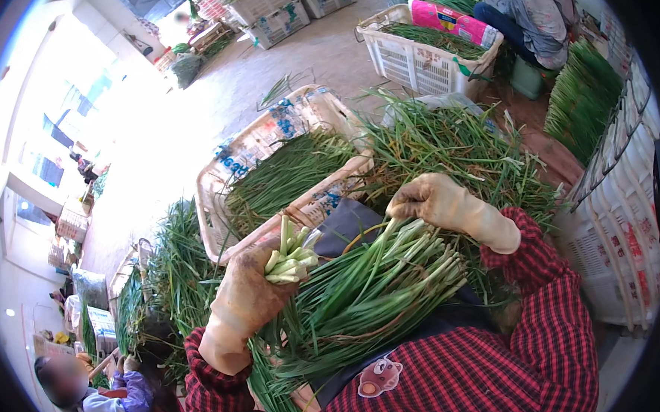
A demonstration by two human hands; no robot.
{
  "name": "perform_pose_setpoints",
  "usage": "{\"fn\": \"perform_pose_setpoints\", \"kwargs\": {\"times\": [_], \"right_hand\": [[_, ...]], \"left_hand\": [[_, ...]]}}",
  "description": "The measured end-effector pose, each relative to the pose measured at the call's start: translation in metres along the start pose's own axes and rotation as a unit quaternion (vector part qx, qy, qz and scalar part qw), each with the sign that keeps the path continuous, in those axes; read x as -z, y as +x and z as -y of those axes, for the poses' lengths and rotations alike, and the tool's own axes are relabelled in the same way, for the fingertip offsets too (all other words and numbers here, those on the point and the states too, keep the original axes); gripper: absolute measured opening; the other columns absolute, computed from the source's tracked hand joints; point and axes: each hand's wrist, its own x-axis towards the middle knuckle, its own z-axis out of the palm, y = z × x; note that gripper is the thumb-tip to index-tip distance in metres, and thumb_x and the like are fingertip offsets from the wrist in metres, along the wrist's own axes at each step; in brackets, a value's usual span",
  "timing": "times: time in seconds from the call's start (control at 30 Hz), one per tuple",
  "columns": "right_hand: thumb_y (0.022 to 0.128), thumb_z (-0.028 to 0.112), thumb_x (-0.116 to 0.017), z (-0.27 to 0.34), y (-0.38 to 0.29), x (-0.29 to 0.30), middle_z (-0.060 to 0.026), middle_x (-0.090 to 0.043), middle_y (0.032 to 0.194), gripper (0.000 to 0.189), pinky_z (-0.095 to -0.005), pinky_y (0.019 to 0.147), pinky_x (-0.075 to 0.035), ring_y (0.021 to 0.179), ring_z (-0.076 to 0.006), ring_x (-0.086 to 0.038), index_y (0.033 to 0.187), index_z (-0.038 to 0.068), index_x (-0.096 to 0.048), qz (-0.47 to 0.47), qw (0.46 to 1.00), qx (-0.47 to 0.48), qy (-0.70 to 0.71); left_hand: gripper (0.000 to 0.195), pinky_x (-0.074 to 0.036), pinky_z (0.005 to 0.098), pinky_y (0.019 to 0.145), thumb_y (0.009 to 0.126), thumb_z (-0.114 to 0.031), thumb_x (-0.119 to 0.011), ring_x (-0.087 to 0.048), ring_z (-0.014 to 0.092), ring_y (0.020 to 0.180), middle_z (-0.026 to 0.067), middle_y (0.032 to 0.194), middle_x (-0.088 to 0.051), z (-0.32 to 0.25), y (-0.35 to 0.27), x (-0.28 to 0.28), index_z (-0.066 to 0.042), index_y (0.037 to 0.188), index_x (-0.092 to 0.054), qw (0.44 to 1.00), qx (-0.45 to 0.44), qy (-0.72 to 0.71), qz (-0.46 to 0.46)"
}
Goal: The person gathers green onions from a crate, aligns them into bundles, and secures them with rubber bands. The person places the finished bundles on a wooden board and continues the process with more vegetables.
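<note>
My left hand (256,291), in a soiled rubber glove, is closed around a bundle of green stalks, their pale cut ends (291,261) poking out above the fist. Gloved too, my right hand (427,201) pinches the pale end of a stalk at the top of a loose pile of long green leafy stalks (362,294). That pile lies across my lap on a dark cloth, roots and pale ends towards the right. Just beyond both hands stands a white plastic crate (301,199) holding more green stalks (289,174). My fingertips partly hide the stalk in the right hand.
A heap of tangled leaves (450,144) lies beyond my right hand. More greens (182,264) stand at the left. A white crate (618,252) is close on the right, another (429,61) farther back. People sit at the lower left (110,396) and upper right (533,22).
</note>
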Motion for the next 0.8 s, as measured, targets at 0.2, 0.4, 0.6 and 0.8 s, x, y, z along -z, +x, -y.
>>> {"fn": "perform_pose_setpoints", "kwargs": {"times": [0.2, 0.4, 0.6, 0.8], "right_hand": [[0.089, 0.017, -0.072, 0.025, 0.015, 0.003, -0.0084, -0.073, 0.090, 0.018, -0.0283, 0.077, -0.054, 0.085, -0.0129, -0.067, 0.097, 0.002, -0.072, 0.017, 0.997, -0.016, 0.079], [0.085, 0.007, -0.072, 0.069, 0.048, -0.012, -0.0074, -0.070, 0.086, 0.016, -0.0303, 0.075, -0.054, 0.082, -0.0174, -0.068, 0.099, 0.000, -0.069, 0.043, 0.983, 0.171, 0.058], [0.083, 0.001, -0.070, 0.074, 0.084, -0.028, -0.0105, -0.069, 0.087, 0.017, -0.0309, 0.074, -0.054, 0.083, -0.0185, -0.068, 0.099, -0.002, -0.066, 0.031, 0.966, 0.244, 0.086], [0.095, 0.030, -0.064, 0.070, 0.079, -0.045, -0.0069, -0.071, 0.091, 0.028, -0.0316, 0.076, -0.054, 0.082, -0.0165, -0.067, 0.106, 0.004, -0.067, -0.117, 0.958, 0.183, 0.189]], "left_hand": [[0.031, -0.051, 0.0279, 0.071, 0.083, -0.018, -0.078, -0.063, 0.010, 0.076, 0.0066, 0.087, -0.072, -0.015, -0.007, 0.014, -0.002, 0.108, -0.069, 0.996, 0.072, -0.049, -0.025], [0.031, -0.051, 0.0295, 0.080, 0.086, -0.019, -0.075, -0.065, 0.011, 0.086, 0.0054, 0.097, -0.072, 0.004, 0.015, 0.009, -0.002, 0.111, -0.068, 0.985, 0.025, -0.167, 0.028], [0.027, -0.050, 0.0277, 0.078, 0.085, -0.016, -0.076, -0.063, 0.009, 0.086, 0.0006, 0.097, -0.071, -0.010, 0.029, 0.006, -0.004, 0.108, -0.070, 0.916, 0.079, -0.386, 0.077], [0.028, -0.050, 0.0255, 0.075, 0.086, -0.017, -0.075, -0.064, 0.009, 0.084, 0.0019, 0.095, -0.072, 0.004, 0.037, 0.010, -0.005, 0.110, -0.070, 0.960, 0.028, -0.275, 0.037]]}}
